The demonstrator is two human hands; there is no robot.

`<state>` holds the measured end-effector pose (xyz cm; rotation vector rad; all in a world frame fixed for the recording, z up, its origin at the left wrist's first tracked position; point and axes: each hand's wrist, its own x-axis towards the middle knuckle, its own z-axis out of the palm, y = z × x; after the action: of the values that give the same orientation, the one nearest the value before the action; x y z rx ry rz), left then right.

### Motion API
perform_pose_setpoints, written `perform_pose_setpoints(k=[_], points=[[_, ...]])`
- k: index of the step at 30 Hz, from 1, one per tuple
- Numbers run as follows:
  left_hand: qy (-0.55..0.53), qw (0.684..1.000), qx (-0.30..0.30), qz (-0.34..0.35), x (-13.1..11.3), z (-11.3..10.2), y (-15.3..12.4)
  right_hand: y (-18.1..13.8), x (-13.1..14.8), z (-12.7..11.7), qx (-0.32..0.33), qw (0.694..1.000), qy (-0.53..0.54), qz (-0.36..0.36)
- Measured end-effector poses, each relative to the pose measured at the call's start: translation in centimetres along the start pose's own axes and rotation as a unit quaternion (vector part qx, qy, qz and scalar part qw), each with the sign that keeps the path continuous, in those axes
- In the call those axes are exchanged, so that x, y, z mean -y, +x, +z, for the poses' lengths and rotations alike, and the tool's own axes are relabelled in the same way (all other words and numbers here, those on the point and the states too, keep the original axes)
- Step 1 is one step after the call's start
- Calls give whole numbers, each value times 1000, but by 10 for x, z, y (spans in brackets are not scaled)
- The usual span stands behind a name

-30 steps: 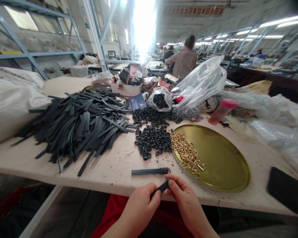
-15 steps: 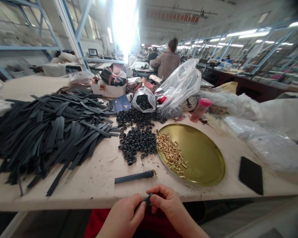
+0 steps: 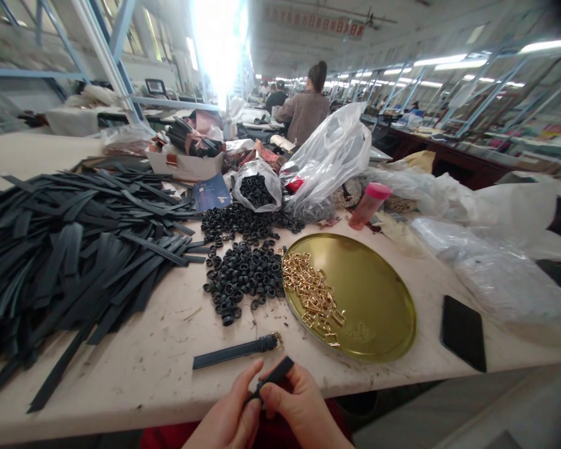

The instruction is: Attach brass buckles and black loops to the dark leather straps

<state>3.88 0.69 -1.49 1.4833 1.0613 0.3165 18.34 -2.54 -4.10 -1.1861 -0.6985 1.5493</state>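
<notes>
A dark strap (image 3: 278, 370) is pinched between both my hands at the table's front edge. My right hand (image 3: 295, 399) grips it with thumb and fingers, one end sticking up past them. My left hand (image 3: 236, 408) is closed on its lower part, which the fingers mostly hide. Just beyond lies a strap with a gold buckle and a loop (image 3: 236, 351), flat on the table. Farther off are a heap of small black loops (image 3: 245, 274) and a gold round tray (image 3: 378, 299), with gold buckles (image 3: 311, 290) heaped on its left side.
A big pile of dark strips (image 3: 88, 249) covers the left of the table (image 3: 168, 355). Behind the loops stand a plastic bag of loops (image 3: 258, 190), a pink-lidded jar (image 3: 369, 206) and clear bags. A black phone (image 3: 464, 332) lies right. A person (image 3: 306, 112) is farther back.
The strap in my hands has come up and shows more of its length above my right fingers. My view has shifted, so the table's contents sit farther left.
</notes>
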Motion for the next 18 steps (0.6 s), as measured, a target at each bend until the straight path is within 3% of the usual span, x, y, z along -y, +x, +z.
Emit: perform_pose_setpoints(k=[3,5,7,9,10,12,18], points=[[12,999,-7,29,-6,-6,8,6,12,-15,7,993,-109,-45],[25,999,3,25,-9,-9,13,16,34,-36,-80,946,-287,-124],[40,999,0,14,-11,-9,16,31,58,-59,-180,831,-502,-156],[48,999,-7,14,-12,-6,16,49,76,-74,-209,699,-673,-120],[48,999,-6,19,-13,-4,15,57,81,-79,-213,676,-696,-113],[43,999,-4,30,-15,0,12,69,85,-82,-210,658,-716,-101],[-18,998,-44,28,-14,2,4,61,93,-70,-206,680,-692,-124]])
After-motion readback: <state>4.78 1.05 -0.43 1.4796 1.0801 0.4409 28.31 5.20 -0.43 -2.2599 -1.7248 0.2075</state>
